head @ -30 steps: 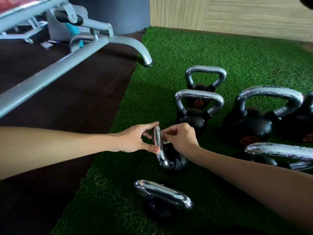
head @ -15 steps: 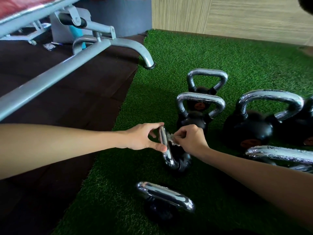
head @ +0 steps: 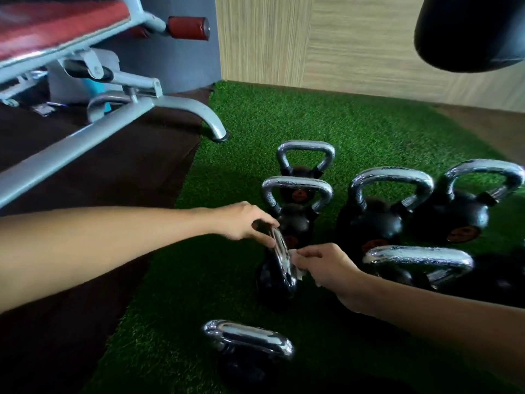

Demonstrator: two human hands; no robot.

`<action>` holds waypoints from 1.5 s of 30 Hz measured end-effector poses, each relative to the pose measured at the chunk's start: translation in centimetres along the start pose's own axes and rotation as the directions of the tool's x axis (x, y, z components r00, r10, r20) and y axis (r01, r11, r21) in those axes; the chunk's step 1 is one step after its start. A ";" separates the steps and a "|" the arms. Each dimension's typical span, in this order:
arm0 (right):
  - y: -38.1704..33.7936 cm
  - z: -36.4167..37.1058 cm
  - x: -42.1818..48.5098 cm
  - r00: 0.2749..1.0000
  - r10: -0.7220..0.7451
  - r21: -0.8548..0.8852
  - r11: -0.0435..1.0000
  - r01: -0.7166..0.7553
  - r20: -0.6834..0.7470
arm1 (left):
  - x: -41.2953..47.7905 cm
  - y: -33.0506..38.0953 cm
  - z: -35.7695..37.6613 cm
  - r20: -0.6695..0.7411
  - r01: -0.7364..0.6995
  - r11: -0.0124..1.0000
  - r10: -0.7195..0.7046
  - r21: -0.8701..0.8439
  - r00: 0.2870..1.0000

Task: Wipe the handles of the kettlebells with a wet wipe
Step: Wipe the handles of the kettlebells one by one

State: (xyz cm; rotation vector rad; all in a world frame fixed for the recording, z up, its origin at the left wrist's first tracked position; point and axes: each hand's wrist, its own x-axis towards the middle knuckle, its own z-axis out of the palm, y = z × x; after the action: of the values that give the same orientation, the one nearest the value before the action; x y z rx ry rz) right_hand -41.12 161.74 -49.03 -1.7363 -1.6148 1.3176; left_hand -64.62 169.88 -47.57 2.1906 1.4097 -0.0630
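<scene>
Several black kettlebells with chrome handles stand on green artificial turf [head: 298,115]. My left hand [head: 244,221] grips the top of the chrome handle [head: 281,255] of a small kettlebell [head: 274,282] in the middle. My right hand [head: 326,267] pinches a small white wet wipe [head: 295,265] against the right side of that handle. Another small kettlebell [head: 250,341] stands nearer to me. Behind the held one stand two more small kettlebells, the nearer [head: 297,189] and the farther [head: 305,150].
Larger kettlebells stand to the right, one [head: 389,180] in the middle, one [head: 483,172] at the far right, and one [head: 417,258] closer to me. A grey bench frame [head: 181,106] with a red pad stands on the dark floor at left. A black round object [head: 468,29] hangs at top right.
My right hand with the wipe has slid down the side of the handle. My left hand stays on the handle's top. The camera has tilted up, showing more of the bench and wall.
</scene>
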 end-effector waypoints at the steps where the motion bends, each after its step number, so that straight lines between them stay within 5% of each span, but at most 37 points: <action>1: -0.2 0.1 -0.6 0.999 -0.032 -0.018 0.999 0.033 0.040 | 0.1 -0.2 -0.3 -0.011 -0.024 1.000 0.024 0.018 1.000; 5: -0.5 0.3 -1.4 0.984 -0.175 -0.367 0.915 0.168 0.016 | -0.2 0.6 -0.3 -0.020 -0.101 0.993 0.102 0.057 0.995; 9: -0.8 -0.8 -0.8 0.975 -0.211 -0.488 0.845 0.217 0.068 | -1.3 1.7 0.0 -0.116 -0.053 0.981 0.075 0.184 0.990; 15: -1.3 -3.5 1.1 0.947 -0.297 -0.611 0.729 0.309 0.125 | -2.9 1.0 2.0 -0.254 0.071 0.988 -0.034 0.138 0.967; 24: -1.7 -4.7 3.3 0.926 -0.284 -0.645 0.664 0.378 0.250 | -3.8 1.2 2.4 -0.215 0.101 0.969 -0.052 0.226 0.975; 28: -3.3 -5.5 3.8 0.913 -0.213 -0.717 0.567 0.405 0.348 | -3.4 0.4 0.4 -0.028 0.043 0.998 -0.042 0.039 0.999; 30: -4.9 -6.4 4.5 0.906 -0.215 -0.746 0.514 0.422 0.364 | -2.5 -0.3 -1.5 -0.073 0.048 0.999 -0.049 -0.025 0.996; 34: -8.2 -7.8 7.7 0.878 -0.444 -0.668 0.600 0.441 0.180 | 1.6 -1.3 -5.5 -0.489 0.056 0.984 -0.134 -0.171 0.862; 39: -10.5 -6.8 12.7 0.830 -0.549 -0.604 0.696 0.388 -0.100 | 6.3 -1.3 -6.6 -0.333 0.121 0.988 -0.148 -0.099 0.931; 45: -9.9 -3.9 14.7 0.793 -0.609 -0.641 0.610 0.466 -0.004 | 6.9 -3.3 -4.0 -0.490 0.019 0.992 -0.077 -0.121 0.868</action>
State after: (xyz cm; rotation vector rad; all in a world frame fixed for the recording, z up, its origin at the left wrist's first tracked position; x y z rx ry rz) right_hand -44.97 178.87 -44.22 -1.4083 -2.3415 0.2841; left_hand -65.26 178.52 -47.67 2.1640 1.6861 0.5891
